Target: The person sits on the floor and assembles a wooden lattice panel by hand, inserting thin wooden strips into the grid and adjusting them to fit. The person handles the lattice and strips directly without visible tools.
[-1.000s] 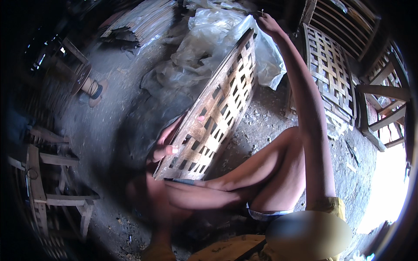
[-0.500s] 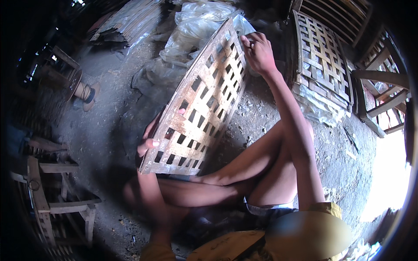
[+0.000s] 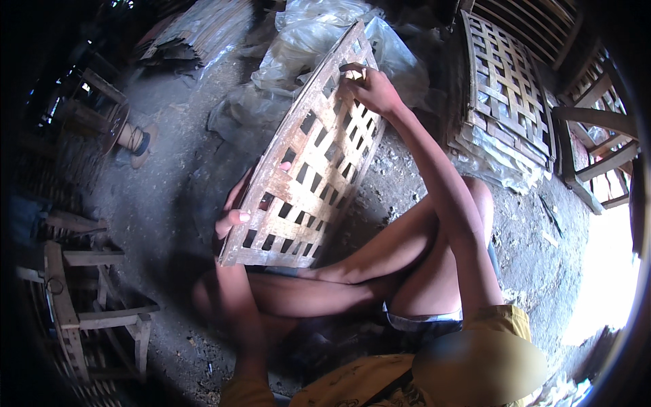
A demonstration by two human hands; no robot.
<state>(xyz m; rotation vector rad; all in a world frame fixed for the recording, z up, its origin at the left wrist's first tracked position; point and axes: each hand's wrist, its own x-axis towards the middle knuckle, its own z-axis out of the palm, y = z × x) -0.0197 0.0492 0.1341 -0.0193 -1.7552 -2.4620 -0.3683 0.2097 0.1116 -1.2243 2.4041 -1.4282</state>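
Note:
A woven bamboo panel (image 3: 305, 183) with square gaps and a wooden edge strip stands tilted over my crossed legs. My left hand (image 3: 234, 220) grips its left edge near the lower corner, thumb on the front and a fingertip showing through a gap. Against the upper part of the weave, my right hand (image 3: 366, 87) is closed with bent fingers pressed together. Whatever those fingers pinch, if anything, is too small to make out.
Crumpled clear plastic sheeting (image 3: 298, 47) lies behind the panel. More woven panels (image 3: 508, 88) are stacked at the far right, beside wooden frames (image 3: 600, 142). On the left are a wire spool (image 3: 133, 139) and a wooden stool-like frame (image 3: 112, 317). Corrugated sheets (image 3: 196, 34) lie beyond.
My right hand has moved left and slightly down, from beside the panel's upper right edge onto its weave. My left hand keeps its grip on the panel.

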